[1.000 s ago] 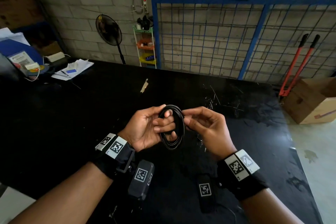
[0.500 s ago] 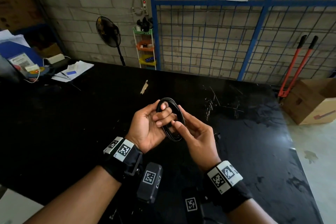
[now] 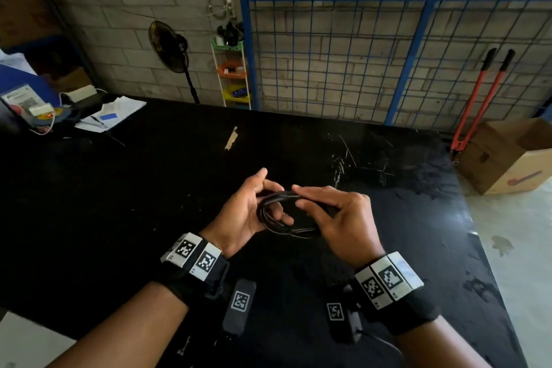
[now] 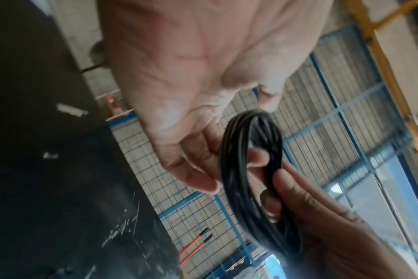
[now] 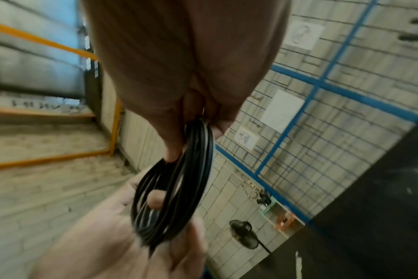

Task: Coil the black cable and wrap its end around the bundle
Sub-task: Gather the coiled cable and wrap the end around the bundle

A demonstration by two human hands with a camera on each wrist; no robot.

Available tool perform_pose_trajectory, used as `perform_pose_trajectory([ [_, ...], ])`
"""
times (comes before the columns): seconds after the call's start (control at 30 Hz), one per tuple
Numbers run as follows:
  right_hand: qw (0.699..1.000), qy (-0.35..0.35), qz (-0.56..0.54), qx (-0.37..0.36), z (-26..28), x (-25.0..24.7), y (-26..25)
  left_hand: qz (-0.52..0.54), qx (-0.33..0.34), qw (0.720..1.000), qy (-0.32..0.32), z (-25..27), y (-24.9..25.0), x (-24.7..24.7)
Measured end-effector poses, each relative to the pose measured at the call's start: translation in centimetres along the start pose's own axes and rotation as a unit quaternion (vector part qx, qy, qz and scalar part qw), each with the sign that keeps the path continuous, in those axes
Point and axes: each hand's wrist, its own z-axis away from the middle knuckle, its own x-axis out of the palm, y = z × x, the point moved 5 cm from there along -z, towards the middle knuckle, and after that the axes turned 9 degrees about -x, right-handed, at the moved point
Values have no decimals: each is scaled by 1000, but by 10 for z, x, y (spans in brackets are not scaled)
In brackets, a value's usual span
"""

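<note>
The coiled black cable (image 3: 279,213) is held above the black table (image 3: 149,188) between both hands and now lies nearly flat, where half a second ago it stood more upright. The left hand (image 3: 248,212) has fingers hooked through the loops with the thumb up, and the right hand (image 3: 337,218), which earlier only touched the rim, now pinches the far side of the bundle between thumb and fingers. The coiling looks finished; the free end is not clearly visible, so wrapping seems next

one coiled black cable (image 3: 280,218), two hands, one fan (image 3: 170,46), one cardboard box (image 3: 507,155)
</note>
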Motion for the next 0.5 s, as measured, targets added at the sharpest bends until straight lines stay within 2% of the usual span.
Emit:
perform_pose_trajectory([
  [0.1, 993, -87, 79, -27, 4, 0, 4, -148, 13, 989, 4, 1, -2, 5],
  [0.17, 990, -101, 91, -24, 8, 1, 9, -196, 46, 979, 13, -1, -9, 11],
  [0.23, 993, -79, 86, -13, 12, 1, 14, -200, 75, 976, 40, -4, -17, 12],
  [0.4, 996, 58, 54, 39, 23, -3, 28, -162, 120, 975, 93, -10, -29, 12],
  [0.5, 995, 85, 44, 37, 33, 1, 35, -118, 129, 976, 133, -13, -37, 10],
])
